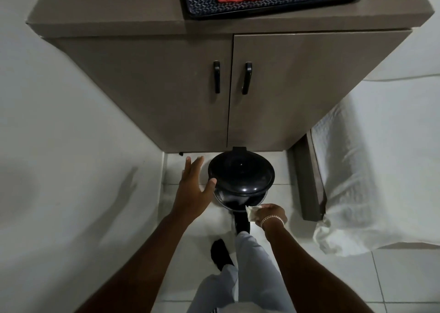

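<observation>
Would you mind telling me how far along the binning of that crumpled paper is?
Done: right hand grips the crumpled paper beside the black pedal bin. In hand: left hand is spread, thumb at the lid edge. Left: the lid looks barely raised; paper not yet inside.

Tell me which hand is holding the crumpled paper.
The right hand, with the bracelet, pinches the crumpled paper; the left hand is spread open beside the black bin lid.

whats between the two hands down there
In the head view, the black pedal bin sits between them: the left hand is open with its thumb at the lid's left edge, and the right hand pinches a crumpled white paper by the bin's lower right.
</observation>
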